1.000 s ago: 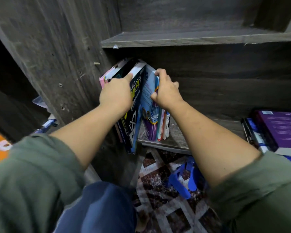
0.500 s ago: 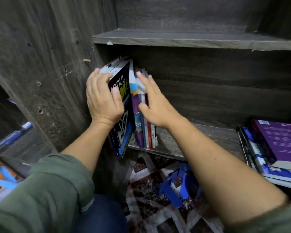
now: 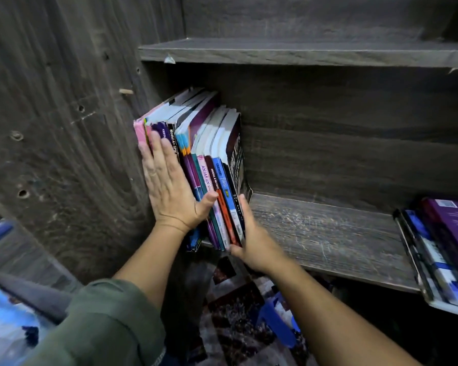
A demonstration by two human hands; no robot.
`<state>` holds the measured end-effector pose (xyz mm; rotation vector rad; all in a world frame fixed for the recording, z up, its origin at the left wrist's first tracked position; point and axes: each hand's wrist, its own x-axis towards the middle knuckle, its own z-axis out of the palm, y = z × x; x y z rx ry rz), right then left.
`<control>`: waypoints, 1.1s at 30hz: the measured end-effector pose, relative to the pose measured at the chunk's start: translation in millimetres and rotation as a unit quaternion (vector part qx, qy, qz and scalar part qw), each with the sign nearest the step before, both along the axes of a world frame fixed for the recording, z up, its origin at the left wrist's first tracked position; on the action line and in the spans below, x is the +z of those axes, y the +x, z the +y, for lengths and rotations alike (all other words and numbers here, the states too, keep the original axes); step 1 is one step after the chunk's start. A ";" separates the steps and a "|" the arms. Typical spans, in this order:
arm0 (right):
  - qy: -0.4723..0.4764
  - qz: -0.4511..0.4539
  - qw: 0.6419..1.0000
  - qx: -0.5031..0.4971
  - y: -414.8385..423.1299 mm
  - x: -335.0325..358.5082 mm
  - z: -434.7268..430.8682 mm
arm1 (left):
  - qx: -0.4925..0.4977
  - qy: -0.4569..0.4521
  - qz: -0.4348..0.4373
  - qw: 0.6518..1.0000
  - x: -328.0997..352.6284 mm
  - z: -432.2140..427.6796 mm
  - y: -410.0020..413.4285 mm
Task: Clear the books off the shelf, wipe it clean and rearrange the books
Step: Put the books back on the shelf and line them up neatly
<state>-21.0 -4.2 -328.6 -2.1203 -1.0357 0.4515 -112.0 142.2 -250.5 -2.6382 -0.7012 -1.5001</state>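
On shelf (image 3: pixel 328 233), books (image 3: pixel 217 143) btwn L fingers (image 3: pixel 159 154), R fingers (image 3: pixel 242 206).

Dark wood-grain shelf (image 3: pixel 328 228), books at both ends.
Colourful paperbacks (image 3: pixel 209 167) stand leaning left at nine o'clock; a purple-topped stack (image 3: pixel 450 233) lies flat at three o'clock.
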 end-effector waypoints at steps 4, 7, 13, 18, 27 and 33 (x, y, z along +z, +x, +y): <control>0.028 0.013 0.998 -0.046 -3.9 -8.1 9.9 | -0.016 -0.015 0.023 0.999 -32.7 -2.9 -10.8; 0.041 0.016 0.998 -0.052 -2.2 -11.4 15.4 | -0.022 -0.008 0.039 0.999 -40.8 0.7 -12.4; 0.029 0.050 0.998 -0.005 14.6 -15.5 9.6 | -0.004 -0.050 0.116 0.992 -58.5 -4.8 -11.8; 0.043 0.039 0.998 0.007 9.8 -7.3 13.1 | -0.032 -0.164 0.064 0.984 -45.4 -34.8 -14.7; 0.100 -0.008 0.995 -0.023 -3.2 0.4 29.3 | 0.151 -0.344 0.151 0.914 -8.2 -33.5 -44.8; 0.099 0.079 0.992 0.010 13.0 11.6 16.8 | 0.145 -0.306 0.354 0.872 -22.2 -14.7 -35.4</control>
